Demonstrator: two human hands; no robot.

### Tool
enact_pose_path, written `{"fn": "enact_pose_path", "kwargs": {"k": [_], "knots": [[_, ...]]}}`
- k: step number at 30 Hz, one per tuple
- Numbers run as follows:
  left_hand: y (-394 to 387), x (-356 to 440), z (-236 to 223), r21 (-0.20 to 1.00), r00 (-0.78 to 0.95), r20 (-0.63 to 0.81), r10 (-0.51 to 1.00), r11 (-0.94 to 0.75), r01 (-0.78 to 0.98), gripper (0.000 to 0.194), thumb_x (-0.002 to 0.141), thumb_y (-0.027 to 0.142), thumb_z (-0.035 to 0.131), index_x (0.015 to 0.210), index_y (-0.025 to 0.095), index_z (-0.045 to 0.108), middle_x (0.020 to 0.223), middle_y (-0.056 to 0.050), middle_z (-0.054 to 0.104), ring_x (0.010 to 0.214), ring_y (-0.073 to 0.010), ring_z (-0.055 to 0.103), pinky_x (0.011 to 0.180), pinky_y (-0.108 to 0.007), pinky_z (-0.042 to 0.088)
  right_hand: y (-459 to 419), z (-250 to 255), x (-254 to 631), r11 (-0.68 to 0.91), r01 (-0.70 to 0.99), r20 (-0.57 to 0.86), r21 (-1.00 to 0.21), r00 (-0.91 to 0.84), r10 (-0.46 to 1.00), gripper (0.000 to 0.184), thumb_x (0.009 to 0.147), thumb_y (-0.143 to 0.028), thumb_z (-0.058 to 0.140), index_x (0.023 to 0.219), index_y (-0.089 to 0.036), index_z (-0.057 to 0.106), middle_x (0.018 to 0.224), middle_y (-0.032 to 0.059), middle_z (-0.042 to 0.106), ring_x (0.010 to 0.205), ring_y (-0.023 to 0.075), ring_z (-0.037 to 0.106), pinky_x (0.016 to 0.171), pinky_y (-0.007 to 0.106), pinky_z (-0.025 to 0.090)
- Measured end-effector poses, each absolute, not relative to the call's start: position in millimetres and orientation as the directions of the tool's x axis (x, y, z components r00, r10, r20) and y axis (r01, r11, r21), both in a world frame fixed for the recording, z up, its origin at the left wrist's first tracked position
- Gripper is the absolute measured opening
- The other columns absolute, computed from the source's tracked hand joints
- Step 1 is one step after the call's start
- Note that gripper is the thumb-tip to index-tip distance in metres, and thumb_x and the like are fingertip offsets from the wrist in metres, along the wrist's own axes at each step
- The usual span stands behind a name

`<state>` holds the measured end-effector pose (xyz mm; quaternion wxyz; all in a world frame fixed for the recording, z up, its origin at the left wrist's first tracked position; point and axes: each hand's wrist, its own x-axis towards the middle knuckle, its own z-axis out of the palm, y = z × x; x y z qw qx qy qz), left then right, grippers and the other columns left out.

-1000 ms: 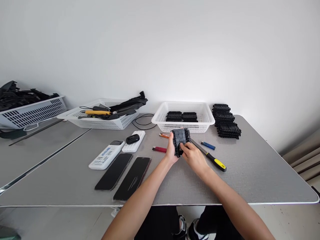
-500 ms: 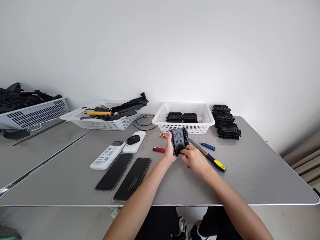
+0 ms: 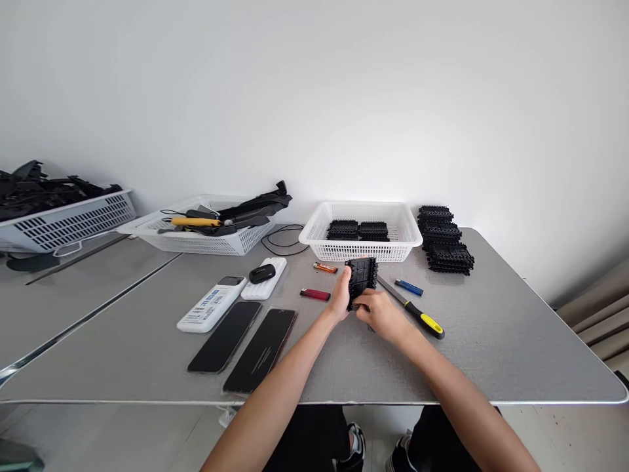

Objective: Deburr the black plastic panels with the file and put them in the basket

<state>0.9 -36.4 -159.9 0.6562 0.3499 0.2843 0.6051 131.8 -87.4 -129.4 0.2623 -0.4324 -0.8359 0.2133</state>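
A black plastic panel with toothed side edges (image 3: 362,275) is held up over the table, tilted toward me. My left hand (image 3: 340,294) grips its left edge, the thumb on its face. At its lower edge are the closed fingers of my right hand (image 3: 377,309); whether they pinch the panel or a small part there is hidden. Just right of the panel lies a file with a black and yellow handle (image 3: 425,320), its blade partly behind the panel and hand. A red lighter (image 3: 315,294) and an orange lighter (image 3: 325,267) lie to the left, a blue lighter (image 3: 409,287) to the right.
A white basket (image 3: 361,250) behind my hands holds similar black panels. More panels are stacked (image 3: 445,242) at the back right. Two phones (image 3: 260,351), white power banks (image 3: 212,305) and a black mouse (image 3: 262,273) lie left. Another basket (image 3: 211,245) holds tools and black parts.
The panel and my left hand have shifted slightly right, and the panel has turned a little. The orange lighter shows more fully. My right hand stays at the panel's lower edge.
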Motion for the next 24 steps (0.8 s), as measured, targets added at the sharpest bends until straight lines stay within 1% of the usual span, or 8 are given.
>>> {"fn": "enact_pose_path", "kwargs": {"k": [4, 7, 8, 10, 13, 15, 18, 24], "knots": [[-40, 2, -152, 0.812, 0.184, 0.025, 0.983, 0.087, -0.577, 0.07, 0.08, 0.066, 0.057, 0.13, 0.017, 0.06, 0.121, -0.012, 0.069, 0.115, -0.0303, 0.061, 0.1, -0.042, 0.046, -91, -121, 132, 0.39, 0.809, 0.146, -0.439, -0.364, 0.92, 0.026, 0.088, -0.013, 0.048, 0.091, -0.016, 0.074, 0.09, 0.0077, 0.064, 0.076, 0.0163, 0.06, 0.068, 0.026, 0.039], [-40, 2, -147, 0.781, 0.216, -0.021, 0.976, 0.151, -0.606, 0.068, 0.081, 0.068, 0.053, 0.125, 0.017, 0.063, 0.116, -0.011, 0.071, 0.111, -0.0301, 0.063, 0.098, -0.041, 0.047, -93, -119, 134, 0.308, 0.873, 0.155, -0.379, -0.268, 0.951, 0.026, 0.089, -0.015, 0.047, 0.083, -0.015, 0.072, 0.088, 0.0085, 0.064, 0.073, 0.0168, 0.06, 0.067, 0.026, 0.04], [-40, 1, -146, 0.766, 0.217, -0.049, 0.975, 0.176, -0.618, 0.067, 0.082, 0.069, 0.051, 0.123, 0.017, 0.065, 0.114, -0.011, 0.072, 0.11, -0.0299, 0.064, 0.097, -0.041, 0.048, -92, -119, 135, 0.293, 0.872, 0.198, -0.392, -0.231, 0.953, 0.025, 0.088, -0.015, 0.047, 0.081, -0.015, 0.071, 0.086, 0.0083, 0.064, 0.072, 0.0167, 0.06, 0.067, 0.026, 0.041], [-40, -1, -144, 0.735, 0.221, -0.101, 0.97, 0.223, -0.641, 0.066, 0.083, 0.07, 0.048, 0.118, 0.018, 0.067, 0.11, -0.01, 0.073, 0.109, -0.0295, 0.065, 0.095, -0.04, 0.049, -91, -120, 137, 0.298, 0.825, 0.331, -0.481, -0.144, 0.933, 0.024, 0.087, -0.013, 0.047, 0.083, -0.015, 0.071, 0.085, 0.0078, 0.064, 0.072, 0.0166, 0.06, 0.069, 0.027, 0.043], [-41, -1, -145, 0.702, 0.247, -0.152, 0.957, 0.281, -0.654, 0.062, 0.085, 0.068, 0.047, 0.115, 0.019, 0.069, 0.108, -0.01, 0.074, 0.108, -0.0287, 0.065, 0.094, -0.039, 0.05, -87, -122, 138, 0.425, 0.653, 0.527, -0.627, -0.047, 0.849, 0.03, 0.089, -0.012, 0.045, 0.104, -0.016, 0.07, 0.096, 0.0081, 0.065, 0.082, 0.0172, 0.063, 0.078, 0.028, 0.048], [-43, 2, -147, 0.686, 0.28, -0.168, 0.945, 0.316, -0.656, 0.06, 0.085, 0.067, 0.048, 0.115, 0.019, 0.068, 0.108, -0.01, 0.073, 0.109, -0.0285, 0.065, 0.094, -0.039, 0.05, -84, -123, 137, 0.507, 0.565, 0.597, -0.651, -0.033, 0.802, 0.035, 0.091, -0.015, 0.044, 0.119, -0.018, 0.065, 0.103, 0.0089, 0.064, 0.089, 0.018, 0.064, 0.083, 0.03, 0.05], [-48, 10, -150, 0.667, 0.337, -0.146, 0.93, 0.344, -0.661, 0.057, 0.088, 0.063, 0.049, 0.12, 0.019, 0.066, 0.112, -0.01, 0.072, 0.113, -0.0279, 0.063, 0.096, -0.038, 0.049, -83, -124, 132, 0.545, 0.533, 0.617, -0.647, -0.053, 0.785, 0.038, 0.094, -0.017, 0.043, 0.127, -0.019, 0.062, 0.106, 0.0099, 0.063, 0.093, 0.0188, 0.063, 0.086, 0.033, 0.051], [-56, 19, -152, 0.662, 0.418, -0.084, 0.905, 0.364, -0.655, 0.059, 0.09, 0.061, 0.047, 0.133, 0.022, 0.058, 0.123, -0.011, 0.067, 0.123, -0.0275, 0.058, 0.104, -0.039, 0.044, -83, -124, 127, 0.507, 0.517, 0.584, -0.69, -0.017, 0.811, 0.038, 0.094, -0.017, 0.043, 0.126, -0.017, 0.064, 0.106, 0.0108, 0.064, 0.091, 0.0188, 0.063, 0.084, 0.032, 0.051]]}}
